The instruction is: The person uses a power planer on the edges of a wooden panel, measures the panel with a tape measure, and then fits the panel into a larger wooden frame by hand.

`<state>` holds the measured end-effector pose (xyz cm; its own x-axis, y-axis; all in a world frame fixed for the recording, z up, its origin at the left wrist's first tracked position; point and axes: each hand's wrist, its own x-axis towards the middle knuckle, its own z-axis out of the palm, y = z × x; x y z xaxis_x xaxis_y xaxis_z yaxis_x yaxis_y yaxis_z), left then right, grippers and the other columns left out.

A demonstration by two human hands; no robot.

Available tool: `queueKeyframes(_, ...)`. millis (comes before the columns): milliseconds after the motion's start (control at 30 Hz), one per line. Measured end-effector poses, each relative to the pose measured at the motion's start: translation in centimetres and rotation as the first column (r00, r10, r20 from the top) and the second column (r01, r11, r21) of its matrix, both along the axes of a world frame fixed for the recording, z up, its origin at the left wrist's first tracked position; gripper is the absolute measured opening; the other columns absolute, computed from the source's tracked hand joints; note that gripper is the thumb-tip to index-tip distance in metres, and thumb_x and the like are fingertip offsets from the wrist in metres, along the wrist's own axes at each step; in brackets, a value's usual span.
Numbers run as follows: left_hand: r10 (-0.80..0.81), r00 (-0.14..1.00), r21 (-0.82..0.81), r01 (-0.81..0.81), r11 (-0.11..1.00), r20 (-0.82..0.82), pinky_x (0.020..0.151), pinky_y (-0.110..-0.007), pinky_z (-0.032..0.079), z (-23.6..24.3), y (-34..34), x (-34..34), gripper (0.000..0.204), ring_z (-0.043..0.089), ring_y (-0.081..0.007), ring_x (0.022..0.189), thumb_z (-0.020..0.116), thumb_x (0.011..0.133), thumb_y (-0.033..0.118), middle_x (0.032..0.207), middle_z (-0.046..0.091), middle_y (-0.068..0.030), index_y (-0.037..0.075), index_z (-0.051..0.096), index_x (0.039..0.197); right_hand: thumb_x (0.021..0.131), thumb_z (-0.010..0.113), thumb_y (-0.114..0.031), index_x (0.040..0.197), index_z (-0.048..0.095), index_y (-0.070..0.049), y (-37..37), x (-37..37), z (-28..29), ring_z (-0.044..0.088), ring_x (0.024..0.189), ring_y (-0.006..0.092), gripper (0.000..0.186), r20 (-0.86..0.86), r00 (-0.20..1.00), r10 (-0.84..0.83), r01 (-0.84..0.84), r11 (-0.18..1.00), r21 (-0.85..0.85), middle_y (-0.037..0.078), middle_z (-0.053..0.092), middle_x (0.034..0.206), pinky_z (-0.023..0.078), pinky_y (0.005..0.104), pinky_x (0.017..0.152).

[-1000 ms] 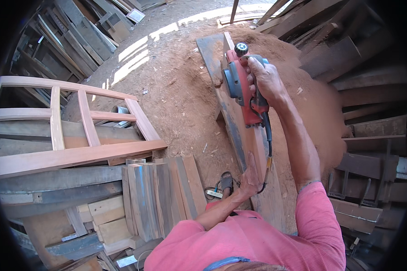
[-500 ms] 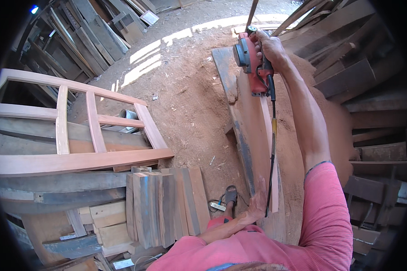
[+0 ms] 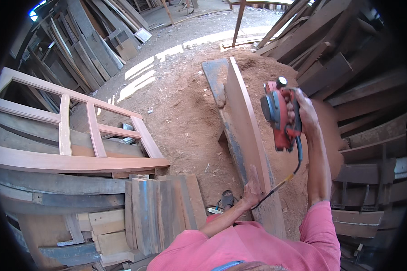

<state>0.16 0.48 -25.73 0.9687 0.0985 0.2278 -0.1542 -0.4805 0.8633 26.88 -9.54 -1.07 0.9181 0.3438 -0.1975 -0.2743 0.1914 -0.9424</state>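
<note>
My right hand (image 3: pixel 307 113) grips the handle of a red electric planer (image 3: pixel 279 113), held up in the air to the right of a long reddish wooden plank (image 3: pixel 242 122). The plank stands on its edge and runs away from me over a grey board. My left hand (image 3: pixel 253 187) rests on the near end of the plank, fingers laid against its face. The planer's cord (image 3: pixel 280 183) hangs down from the tool and passes just right of my left hand.
A wooden door frame (image 3: pixel 72 135) lies at the left on stacked boards. Short planks (image 3: pixel 158 212) lean near my left elbow. Sawdust covers the ground (image 3: pixel 185 113). Piled timber (image 3: pixel 348 67) lines the right side and the far left.
My right hand has lifted the planer off the plank's far end and drawn it back toward me, to the right of the plank. My left hand stays on the near end.
</note>
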Motion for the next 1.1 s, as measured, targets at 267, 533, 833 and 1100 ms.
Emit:
queueKeyframes(267, 0.035, 0.999, -0.004, -0.036, 0.999, -0.025, 0.104, -0.049, 0.048, 3.3, 1.3, 0.6, 0.102, 0.047, -0.0546, 0.13, 0.068, 0.08, 0.006, 0.148, 0.03, -0.0438, -0.012, 0.0, 0.154, 0.1, 0.057, -0.038, 0.102, 0.066, -0.005, -11.8, -20.5, -6.8, 0.054, 0.052, 0.0076, 0.034, 0.11, 0.99, -0.085, 0.133, 0.799, -0.587, -0.003, 0.057, 0.067, 0.046, 0.026, 0.049)
queueKeyframes(533, 0.16, 0.987, -0.049, -0.16, 0.986, -0.002, 0.104, -0.041, 0.051, 21.4, 4.1, 10.1, 0.086, 0.059, -0.0372, 0.124, 0.059, 0.081, -0.001, 0.141, 0.05, -0.0292, -0.004, 0.018, 0.157, 0.097, 0.06, -0.04, 0.101, 0.07, -0.005, -15.4, -33.9, -17.3, 0.059, 0.05, 0.0111, 0.037, -0.068, 0.997, -0.037, -0.013, 0.788, -0.615, 0.003, 0.061, 0.062, 0.046, 0.0306, 0.048)
queueKeyframes(833, 0.223, 0.972, 0.075, -0.218, 0.973, -0.078, 0.111, -0.038, 0.044, 28.4, 5.3, 16.2, 0.086, 0.059, -0.0382, 0.126, 0.066, 0.076, 0.013, 0.134, 0.058, -0.0309, -0.009, 0.03, 0.151, 0.094, 0.066, -0.032, 0.074, 0.062, -0.007, -15.9, -39.6, -22.5, 0.054, 0.046, 0.0131, 0.032, -0.191, 0.979, -0.067, -0.041, 0.859, -0.511, 0.001, 0.057, 0.057, 0.042, 0.0307, 0.045)
queueKeyframes(1100, 0.22, 0.974, 0.13, -0.211, 0.969, -0.059, 0.111, -0.039, 0.043, 28.3, 5.1, 16.9, 0.081, 0.058, -0.0389, 0.126, 0.065, 0.077, 0.016, 0.133, 0.058, -0.0307, -0.01, 0.035, 0.148, 0.09, 0.072, -0.027, 0.075, 0.06, -0.009, -15.9, -40.7, -25.0, 0.054, 0.044, 0.0139, 0.026, -0.235, 0.964, -0.125, 0.011, 0.902, -0.432, 0.002, 0.057, 0.057, 0.042, 0.0297, 0.041)
